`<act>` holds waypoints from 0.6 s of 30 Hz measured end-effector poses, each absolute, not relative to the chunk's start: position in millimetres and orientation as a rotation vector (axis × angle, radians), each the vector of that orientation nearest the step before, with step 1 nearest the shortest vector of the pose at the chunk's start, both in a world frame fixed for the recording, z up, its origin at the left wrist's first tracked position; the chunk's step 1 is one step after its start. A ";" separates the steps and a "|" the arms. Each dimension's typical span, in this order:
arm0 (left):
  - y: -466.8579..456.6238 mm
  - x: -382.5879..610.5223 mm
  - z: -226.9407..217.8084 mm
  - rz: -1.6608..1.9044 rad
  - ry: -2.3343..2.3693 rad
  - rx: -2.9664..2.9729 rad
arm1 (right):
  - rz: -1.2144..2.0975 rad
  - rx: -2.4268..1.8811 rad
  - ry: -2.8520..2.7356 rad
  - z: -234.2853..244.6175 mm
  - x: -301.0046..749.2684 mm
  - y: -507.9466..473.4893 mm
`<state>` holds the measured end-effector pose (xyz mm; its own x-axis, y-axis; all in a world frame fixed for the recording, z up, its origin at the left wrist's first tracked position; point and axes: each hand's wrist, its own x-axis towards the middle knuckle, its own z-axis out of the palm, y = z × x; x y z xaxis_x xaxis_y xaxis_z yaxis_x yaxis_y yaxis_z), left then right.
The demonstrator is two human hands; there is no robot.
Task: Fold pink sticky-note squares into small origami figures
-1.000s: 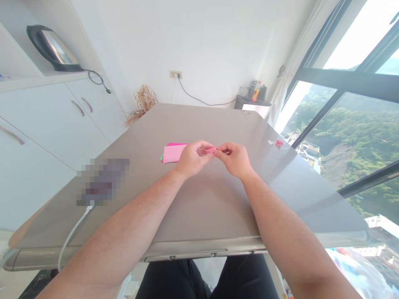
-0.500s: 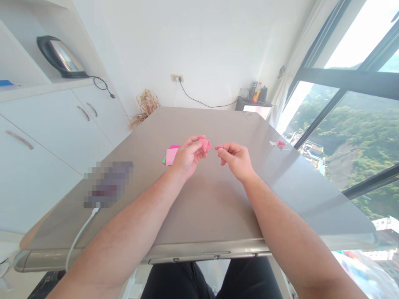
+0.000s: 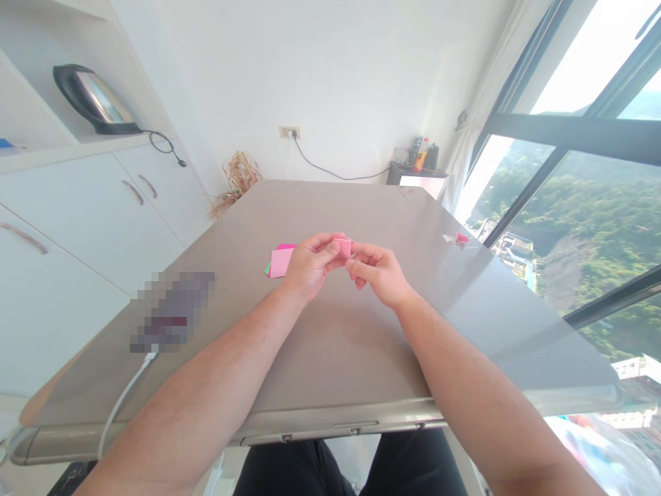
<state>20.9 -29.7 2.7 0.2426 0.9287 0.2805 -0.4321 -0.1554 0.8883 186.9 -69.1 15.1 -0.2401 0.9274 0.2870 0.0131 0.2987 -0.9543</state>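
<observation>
A small piece of folded pink paper [image 3: 343, 247] is held above the middle of the table [image 3: 341, 358]. My left hand [image 3: 311, 267] pinches it between thumb and fingers from the left. On the other side, the thumb and index finger of my right hand [image 3: 376, 271] close on its lower right edge. The fingers partly cover the folds. Just left of my left hand lies a small stack of coloured paper sheets [image 3: 281, 263], light pink on top, with magenta and green edges showing beneath.
A blurred-out dark object [image 3: 173, 313] with a white cable [image 3: 124, 393] lies at the table's left. Near the right edge sit small pink and white scraps [image 3: 461, 238]. Beyond the table's far right corner, bottles [image 3: 421, 155] stand on a low cabinet. A window [image 3: 558, 179] runs along the right.
My right hand has moved left and now touches the folded pink paper, which has turned in my left hand. The whole view has shifted slightly.
</observation>
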 end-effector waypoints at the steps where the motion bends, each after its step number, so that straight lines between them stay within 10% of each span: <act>1: -29.9 20.7 3.0 1.314 0.567 1.193 | 1.144 -0.879 -1.529 14.7 187.0 -69.2; 18: -47.0 37.5 5.7 1.557 0.837 1.492 | 1.271 -0.778 -1.086 18.8 174.9 -69.0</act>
